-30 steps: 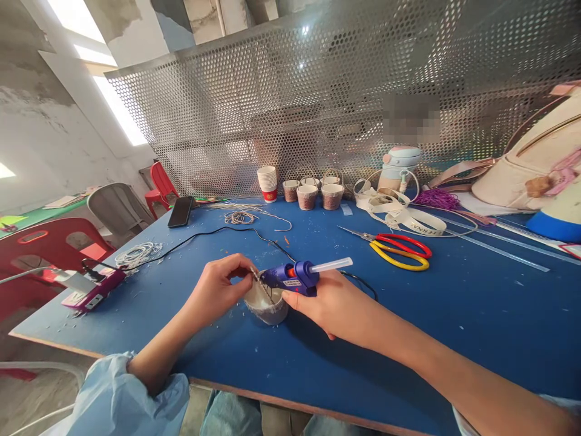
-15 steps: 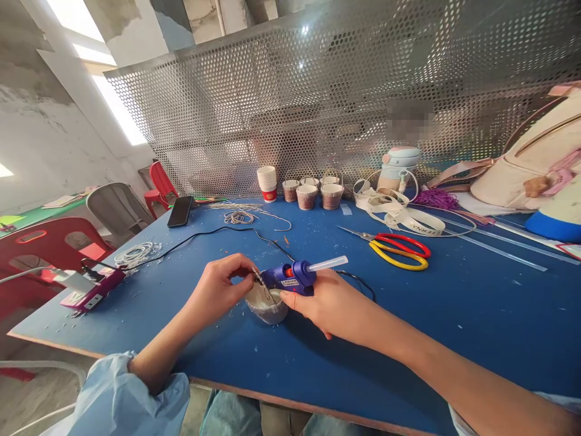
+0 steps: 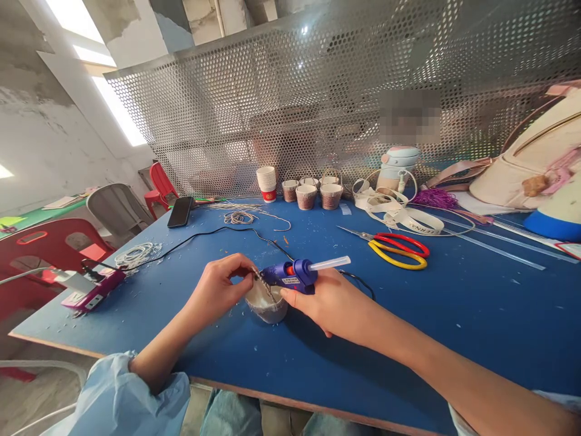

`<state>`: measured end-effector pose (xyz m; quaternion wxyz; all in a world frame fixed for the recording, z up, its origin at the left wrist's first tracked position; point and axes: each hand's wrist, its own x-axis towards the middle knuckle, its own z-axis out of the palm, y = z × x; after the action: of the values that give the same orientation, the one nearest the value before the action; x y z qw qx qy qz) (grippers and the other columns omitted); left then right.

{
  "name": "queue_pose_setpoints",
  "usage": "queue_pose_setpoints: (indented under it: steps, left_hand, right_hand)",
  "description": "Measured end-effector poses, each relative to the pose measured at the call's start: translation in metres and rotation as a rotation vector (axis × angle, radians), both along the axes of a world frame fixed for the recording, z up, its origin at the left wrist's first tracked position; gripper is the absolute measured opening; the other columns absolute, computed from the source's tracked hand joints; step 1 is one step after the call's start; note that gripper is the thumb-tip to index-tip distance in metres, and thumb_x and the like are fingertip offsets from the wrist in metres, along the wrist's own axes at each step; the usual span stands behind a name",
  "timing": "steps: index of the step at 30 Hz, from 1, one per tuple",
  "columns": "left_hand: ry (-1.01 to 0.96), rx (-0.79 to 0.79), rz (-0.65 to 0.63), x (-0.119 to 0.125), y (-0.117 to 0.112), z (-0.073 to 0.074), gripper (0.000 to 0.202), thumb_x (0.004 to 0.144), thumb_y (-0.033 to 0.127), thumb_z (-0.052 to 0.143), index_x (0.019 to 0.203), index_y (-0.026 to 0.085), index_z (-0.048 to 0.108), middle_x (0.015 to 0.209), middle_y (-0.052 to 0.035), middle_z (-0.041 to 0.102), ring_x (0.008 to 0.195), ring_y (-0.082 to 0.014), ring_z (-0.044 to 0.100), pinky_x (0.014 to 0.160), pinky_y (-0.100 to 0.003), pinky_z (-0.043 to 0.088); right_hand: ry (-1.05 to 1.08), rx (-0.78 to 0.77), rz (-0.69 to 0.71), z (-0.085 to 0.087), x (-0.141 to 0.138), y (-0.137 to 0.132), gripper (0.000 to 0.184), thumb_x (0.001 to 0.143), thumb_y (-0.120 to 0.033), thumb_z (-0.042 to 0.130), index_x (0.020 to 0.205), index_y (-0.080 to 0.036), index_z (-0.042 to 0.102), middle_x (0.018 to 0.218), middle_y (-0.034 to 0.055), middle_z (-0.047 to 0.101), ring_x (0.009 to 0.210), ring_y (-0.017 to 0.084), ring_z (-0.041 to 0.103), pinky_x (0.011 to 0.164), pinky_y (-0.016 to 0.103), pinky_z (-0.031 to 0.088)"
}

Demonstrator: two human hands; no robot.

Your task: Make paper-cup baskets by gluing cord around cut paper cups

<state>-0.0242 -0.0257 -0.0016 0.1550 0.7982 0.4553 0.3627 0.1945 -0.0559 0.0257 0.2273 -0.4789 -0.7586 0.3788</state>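
Note:
My left hand [image 3: 229,280] pinches a thin twisted cord [image 3: 264,282] between thumb and fingertips, and the cord slants down into a small cup [image 3: 269,312] on the table. My right hand [image 3: 333,303] is wrapped round a blue hot glue gun [image 3: 290,275], with a clear glue stick [image 3: 330,263] poking out of its back end. The gun's front end lies over the cup, close to the cord and my left fingers; its nozzle is hidden. The cup stands upright, pale inside with a brownish outer wall.
On the blue table [image 3: 454,339] lie red-and-yellow scissors [image 3: 399,250], a phone [image 3: 180,212], a purple power strip [image 3: 94,290] and white ribbon [image 3: 385,209]. Several small baskets [image 3: 331,197] and stacked paper cups [image 3: 266,183] stand before a perforated metal screen [image 3: 218,121]. A black cable [image 3: 204,232] crosses the table.
The glue gun has shifted very slightly right, and the cord now shows more clearly as a slanted strand over the cup. Both hands keep their grips.

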Motion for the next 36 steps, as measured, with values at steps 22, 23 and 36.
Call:
queue_pose_setpoints:
  steps: [22, 23, 36]
  left_hand:
    - [0.001, -0.006, 0.003, -0.0022, 0.0008, -0.0037, 0.014, 0.077, 0.015, 0.052, 0.078, 0.016, 0.066, 0.072, -0.0015, 0.067, 0.067, -0.0132, 0.062, 0.064, -0.024, 0.049]
    - [0.000, -0.011, 0.003, -0.0025, 0.0007, -0.0038, 0.014, 0.077, 0.015, 0.052, 0.078, 0.016, 0.065, 0.073, -0.0015, 0.067, 0.067, -0.0133, 0.062, 0.065, -0.024, 0.049]
    - [-0.012, -0.019, 0.008, -0.0025, 0.0019, -0.0054, 0.013, 0.077, 0.016, 0.052, 0.078, 0.016, 0.065, 0.072, -0.0010, 0.067, 0.066, -0.0127, 0.062, 0.063, -0.023, 0.048]
  right_hand:
    - [0.001, -0.010, 0.002, -0.0002, -0.0023, -0.0011, 0.027, 0.088, -0.026, 0.049, 0.062, -0.021, 0.042, 0.043, -0.0090, 0.037, 0.043, 0.008, 0.038, 0.054, 0.023, 0.035]
    - [0.000, -0.009, -0.001, 0.0002, -0.0023, -0.0011, 0.029, 0.088, -0.026, 0.049, 0.061, -0.021, 0.041, 0.044, -0.0087, 0.036, 0.044, 0.008, 0.039, 0.054, 0.023, 0.035]
    - [0.043, -0.039, 0.009, -0.0065, 0.0005, 0.0017, 0.034, 0.089, -0.032, 0.048, 0.057, -0.021, 0.041, 0.043, -0.0084, 0.038, 0.040, 0.008, 0.037, 0.049, 0.022, 0.035]
